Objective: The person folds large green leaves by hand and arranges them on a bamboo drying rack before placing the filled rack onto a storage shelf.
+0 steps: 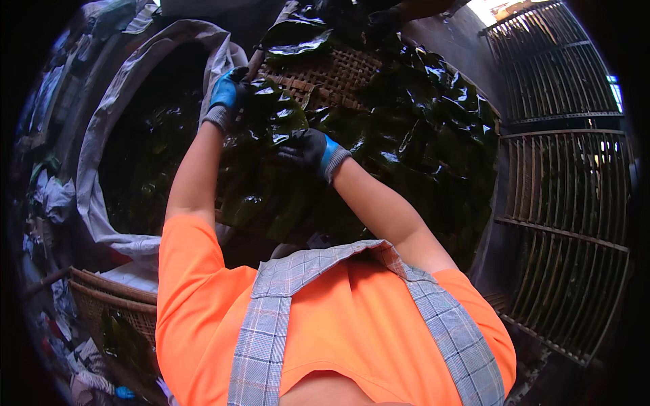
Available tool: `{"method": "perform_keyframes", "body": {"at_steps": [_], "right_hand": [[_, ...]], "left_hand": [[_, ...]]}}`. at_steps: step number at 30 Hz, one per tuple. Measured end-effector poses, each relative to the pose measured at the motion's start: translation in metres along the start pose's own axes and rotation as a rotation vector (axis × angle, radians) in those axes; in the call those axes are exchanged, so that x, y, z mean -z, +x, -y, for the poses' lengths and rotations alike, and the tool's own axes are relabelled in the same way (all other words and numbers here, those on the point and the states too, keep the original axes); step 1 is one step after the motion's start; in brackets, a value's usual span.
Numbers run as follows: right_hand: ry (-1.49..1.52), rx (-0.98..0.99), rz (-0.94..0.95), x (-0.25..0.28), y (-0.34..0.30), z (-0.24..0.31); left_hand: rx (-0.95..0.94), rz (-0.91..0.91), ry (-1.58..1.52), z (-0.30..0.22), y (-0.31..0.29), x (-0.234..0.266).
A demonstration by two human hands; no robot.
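Observation:
Dark green, glossy large leaves point(433, 142) lie in a thick layer over a broad woven bamboo tray point(332, 74), whose weave shows bare at the far middle. My left hand point(229, 91), in a blue and black glove, is closed at the tray's left side, beside the rim of a pale sack; what its fingers grip is hidden. Nearer to me and to the right, my right hand point(308, 150), gloved alike, reaches leftward over the leaves. Its fingers are closed at the edge of a shiny leaf point(281, 122).
Left of the tray stands a wide-mouthed pale sack point(91, 162) with dark leaves inside. A woven basket point(112, 298) sits at the lower left. Slatted racks point(562, 183) line the right side. Another person's dark hand point(386, 19) is at the tray's far edge.

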State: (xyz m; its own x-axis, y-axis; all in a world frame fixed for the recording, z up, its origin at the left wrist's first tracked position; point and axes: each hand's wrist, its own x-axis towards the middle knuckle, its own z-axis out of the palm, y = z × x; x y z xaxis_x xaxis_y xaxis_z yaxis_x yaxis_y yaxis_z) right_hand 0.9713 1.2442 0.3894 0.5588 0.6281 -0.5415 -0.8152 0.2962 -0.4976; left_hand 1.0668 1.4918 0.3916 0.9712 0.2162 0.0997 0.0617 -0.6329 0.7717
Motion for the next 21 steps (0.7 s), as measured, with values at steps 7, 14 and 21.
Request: {"method": "perform_keyframes", "body": {"at_steps": [7, 14, 21], "right_hand": [[-0.273, 0.209, -0.312, -0.021, -0.142, 0.009], [-0.289, 0.473, -0.498, 0.037, -0.214, -0.041], [-0.848, 0.586, -0.492, 0.026, -0.252, -0.052]], "left_hand": [[-0.002, 0.004, -0.971, -0.043, -0.081, 0.006], [0.054, 0.180, -0.925, -0.129, -0.234, -0.030], [0.162, 0.273, -0.825, -0.183, -0.292, -0.063]]}}
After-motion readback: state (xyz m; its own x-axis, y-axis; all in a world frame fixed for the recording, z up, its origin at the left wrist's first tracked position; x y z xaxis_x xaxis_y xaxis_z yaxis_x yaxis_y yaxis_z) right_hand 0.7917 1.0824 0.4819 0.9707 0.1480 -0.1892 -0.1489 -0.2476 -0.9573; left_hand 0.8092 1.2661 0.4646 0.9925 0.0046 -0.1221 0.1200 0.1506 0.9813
